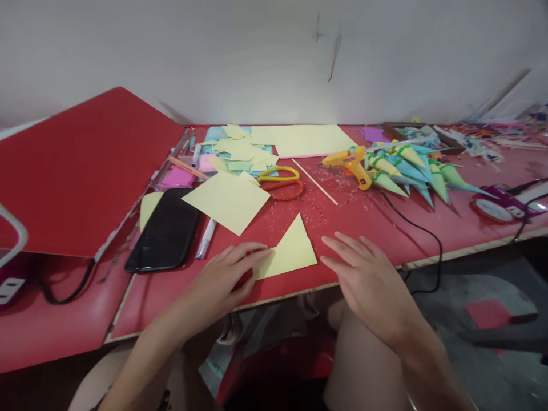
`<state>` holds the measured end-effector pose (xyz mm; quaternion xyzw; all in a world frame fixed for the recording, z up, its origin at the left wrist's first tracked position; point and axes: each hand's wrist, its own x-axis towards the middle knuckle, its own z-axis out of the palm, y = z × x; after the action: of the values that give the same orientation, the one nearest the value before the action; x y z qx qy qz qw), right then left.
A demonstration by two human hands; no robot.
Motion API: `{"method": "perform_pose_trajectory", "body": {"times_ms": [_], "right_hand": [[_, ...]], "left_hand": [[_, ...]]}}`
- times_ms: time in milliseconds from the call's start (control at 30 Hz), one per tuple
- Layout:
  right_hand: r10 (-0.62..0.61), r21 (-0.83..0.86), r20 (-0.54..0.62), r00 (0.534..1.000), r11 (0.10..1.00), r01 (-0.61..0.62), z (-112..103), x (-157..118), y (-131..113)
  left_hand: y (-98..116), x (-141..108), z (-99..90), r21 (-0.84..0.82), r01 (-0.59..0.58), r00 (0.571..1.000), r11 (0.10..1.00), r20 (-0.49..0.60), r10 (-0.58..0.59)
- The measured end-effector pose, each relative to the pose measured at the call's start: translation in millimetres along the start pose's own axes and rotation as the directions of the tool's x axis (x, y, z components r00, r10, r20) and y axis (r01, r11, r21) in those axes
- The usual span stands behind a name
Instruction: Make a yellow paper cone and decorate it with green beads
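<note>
A folded piece of pale yellow paper (293, 251) lies near the front edge of the red table, one point up at the back. My left hand (229, 274) rests at its left corner, fingers stretched over the paper and thumb apart by the corner. To the right of the paper is my right hand (366, 274), fingers spread and holding nothing; a small gap separates it from the paper. Behind my left hand lies a flat yellow paper square (226, 200). A white marker pen (206, 238) and a black phone (165, 231) are to the left.
Scissors (280, 184) with yellow and red handles, a thin white stick (314, 181) and a yellow glue gun (351, 165) lie behind. Paper cones (400, 165) pile up at right. Yellow scraps (240, 148) heap at the back. A red board (85, 177) leans at left.
</note>
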<state>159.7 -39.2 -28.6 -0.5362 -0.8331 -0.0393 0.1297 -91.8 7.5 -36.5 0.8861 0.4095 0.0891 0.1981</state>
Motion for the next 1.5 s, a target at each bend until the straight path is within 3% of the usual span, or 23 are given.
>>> {"method": "perform_pose_trajectory", "body": {"times_ms": [100,200,267,400,600,800,1500], "right_hand": [[-0.012,0.068,-0.107,0.994,0.997,0.020,-4.5,12.9,-10.1],[-0.203,0.200,-0.019,0.979,0.959,0.202,1.6,24.4,-24.5],[-0.271,0.228,0.041,0.962,0.940,0.255,10.8,29.9,-32.4],[-0.272,0.265,0.098,0.957,0.934,0.239,23.7,38.8,-36.4],[-0.235,0.421,0.134,0.963,0.893,0.160,28.7,66.9,-34.1],[-0.213,0.399,0.170,0.962,0.907,0.130,36.7,88.2,-39.6],[-0.201,0.518,0.203,0.958,0.852,0.069,42.1,121.4,24.5]], "left_hand": [[-1.1,-0.7,4.2,-0.029,-0.003,0.999,1.000,-0.052,0.001],[-1.6,-1.1,7.9,-0.049,-0.025,0.993,0.998,-0.119,0.019],[-1.1,-2.0,9.0,-0.050,-0.026,0.988,0.998,-0.156,0.018],[0.1,-7.6,7.2,0.040,-0.044,0.971,0.998,-0.231,0.052],[0.7,-22.3,4.4,0.254,-0.197,0.928,0.947,-0.263,0.264],[2.9,-28.3,7.7,0.290,-0.152,0.920,0.945,-0.307,0.242],[-0.9,-28.5,5.1,0.164,-0.130,0.950,0.978,-0.262,0.170]]}}
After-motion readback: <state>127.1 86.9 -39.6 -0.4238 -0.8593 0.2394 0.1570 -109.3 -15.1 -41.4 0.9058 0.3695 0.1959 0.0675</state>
